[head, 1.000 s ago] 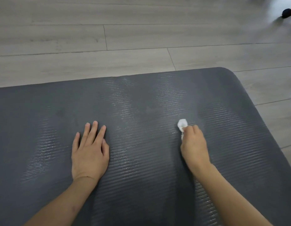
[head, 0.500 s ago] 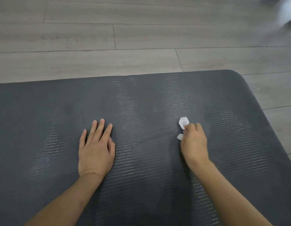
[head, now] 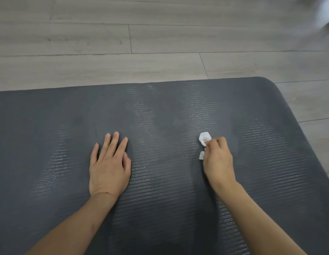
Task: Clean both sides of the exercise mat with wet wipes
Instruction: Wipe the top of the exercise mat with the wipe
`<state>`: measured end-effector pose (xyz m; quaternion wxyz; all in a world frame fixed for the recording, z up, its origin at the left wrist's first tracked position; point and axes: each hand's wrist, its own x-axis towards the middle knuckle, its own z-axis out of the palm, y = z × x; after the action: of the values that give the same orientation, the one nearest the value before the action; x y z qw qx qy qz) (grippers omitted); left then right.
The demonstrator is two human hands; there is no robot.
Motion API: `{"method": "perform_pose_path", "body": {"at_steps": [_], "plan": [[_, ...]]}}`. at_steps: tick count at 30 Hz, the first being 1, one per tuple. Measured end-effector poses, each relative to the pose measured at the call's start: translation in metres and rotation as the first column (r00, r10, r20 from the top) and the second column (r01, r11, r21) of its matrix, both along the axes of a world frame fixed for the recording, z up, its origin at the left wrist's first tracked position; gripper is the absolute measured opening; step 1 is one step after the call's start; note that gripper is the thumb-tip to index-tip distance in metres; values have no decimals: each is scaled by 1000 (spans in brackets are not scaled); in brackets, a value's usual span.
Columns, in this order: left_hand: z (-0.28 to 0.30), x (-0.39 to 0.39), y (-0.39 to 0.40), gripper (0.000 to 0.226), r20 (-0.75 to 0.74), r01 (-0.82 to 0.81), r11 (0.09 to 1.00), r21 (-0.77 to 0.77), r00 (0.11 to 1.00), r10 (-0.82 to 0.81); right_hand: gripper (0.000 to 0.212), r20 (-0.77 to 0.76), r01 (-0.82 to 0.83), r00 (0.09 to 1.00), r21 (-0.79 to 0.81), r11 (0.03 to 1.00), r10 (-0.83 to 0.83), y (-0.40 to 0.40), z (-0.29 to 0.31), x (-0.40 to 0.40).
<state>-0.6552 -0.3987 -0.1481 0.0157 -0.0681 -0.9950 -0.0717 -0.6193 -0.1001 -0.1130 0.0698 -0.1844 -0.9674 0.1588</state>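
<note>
A dark grey ribbed exercise mat [head: 160, 111] lies flat on the floor and fills the lower part of the view, with shiny wet streaks running across it. My left hand [head: 109, 162] rests palm down on the mat, fingers straight. My right hand [head: 218, 159] grips a small crumpled white wet wipe [head: 204, 138] against the mat surface. Two bits of the wipe stick out past my curled fingers; the rest is hidden in the hand.
Light grey wood-plank floor [head: 160, 43] lies beyond the mat's far edge and to its right. The mat's rounded far right corner [head: 266, 83] is in view. A blurred dark and white shape [head: 325, 19] sits at the top right.
My right hand with the wipe has shifted slightly, and more of the wipe shows beside the fingers. The view has drifted, so both hands sit further right in frame. My left hand stays flat.
</note>
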Motion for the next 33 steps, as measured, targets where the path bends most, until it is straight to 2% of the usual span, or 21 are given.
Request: {"method": "perform_pose_path", "body": {"at_steps": [3,7,9,11,14,15,16,18,20,21,23,24,26,28,29,30,31,33], "plan": [[0,0,-1,58,4,-1,1000,2,1000,1,21,-50,1,999,-38,999,-3,-11,-3,1],[0,-1,0,57,-11,6,1000,3,1000,-6,25,-14,118,993,-104,988,-121,-9,-5,-1],[1,0,1,57,-9,4,1000,8,1000,-4,22,-5,96,995,-75,993,-97,-31,-7,-2],[1,0,0,57,-7,8,1000,9,1000,-8,19,10,-12,1000,-120,993,14,-81,-7,-5],[1,0,-2,58,-7,15,1000,14,1000,-14,26,47,-361,923,-233,903,381,-153,-4,1],[1,0,-3,58,-10,15,1000,15,1000,-14,27,61,-420,893,-247,874,446,-153,-2,3],[1,1,-3,58,-11,17,1000,12,1000,-17,30,48,-422,895,-233,876,444,-136,0,1],[2,1,-3,58,-13,18,1000,9,1000,-18,33,88,-311,942,-132,941,324,-70,3,-4],[2,0,-1,58,-10,10,1000,9,1000,-10,29,119,-41,992,-18,999,43,6,6,-5],[2,0,-1,58,-8,5,1000,8,1000,-5,27,94,94,991,-4,996,-93,29,8,-3],[2,0,1,58,-3,5,1000,1,1000,-5,25,40,218,975,18,976,-218,14,6,0],[1,1,1,58,-2,8,1000,-4,1000,-8,24,28,182,983,-9,983,-182,-17,1,-1],[1,1,-2,58,0,10,1000,0,1000,-10,22,-6,-50,999,-59,997,50,-98,-5,3],[1,1,-2,59,-4,16,1000,9,1000,-16,19,40,-350,934,-109,930,356,-148,-8,15],[1,1,-3,59,-7,17,1000,9,1000,-17,21,38,-457,885,-118,881,464,-144,-7,16],[2,2,-3,59,-9,18,1000,10,1000,-18,20,15,-480,875,-100,872,484,-121,-6,13],[2,2,-3,59,-13,18,1000,11,1000,-18,16,16,-430,901,-118,895,435,-89,-3,13],[2,1,-1,59,-13,17,1000,10,1000,-17,15,114,-281,954,23,959,277,-11,-1,16]]}}
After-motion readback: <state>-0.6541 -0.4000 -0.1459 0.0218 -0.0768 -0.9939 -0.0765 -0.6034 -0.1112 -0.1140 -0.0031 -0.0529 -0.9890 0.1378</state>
